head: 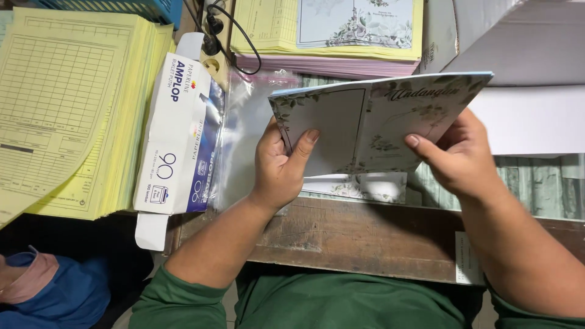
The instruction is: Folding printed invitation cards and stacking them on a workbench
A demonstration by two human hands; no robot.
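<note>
I hold a folded floral card [365,122], pale grey with leaf prints, above the table with both hands. My left hand [280,164] grips its left lower edge, thumb on the front face. My right hand [460,155] grips its right lower edge, thumb on the front too. Under the card lies another floral card [365,186] on the table, partly hidden. A clear plastic sleeve [244,128] lies flat just left of my left hand.
A white and blue envelope box [177,134] lies left of the sleeve, beside a thick stack of yellow forms [73,109]. More yellow and pink paper stacks [280,42] sit at the back, a white carton [530,91] at right. The wooden table edge [365,237] runs near my body.
</note>
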